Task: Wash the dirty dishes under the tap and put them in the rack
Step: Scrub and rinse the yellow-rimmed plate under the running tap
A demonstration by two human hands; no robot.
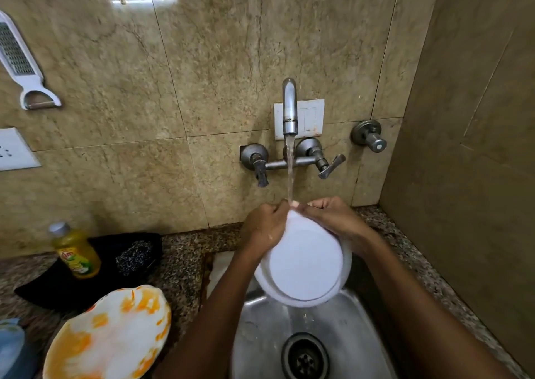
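Left hand: gripping white plate rim.
Right hand: gripping its opposite rim.
Plate: tilted under tap stream, above sink.
Dirty plate: surface's near-left edge.

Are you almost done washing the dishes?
Not yet. No washed dish or rack shows in this view. Both hands, left and right, hold a white plate under the running tap. An orange-stained plate waits on the counter.

Granite counter: stained plate, soap bottle.
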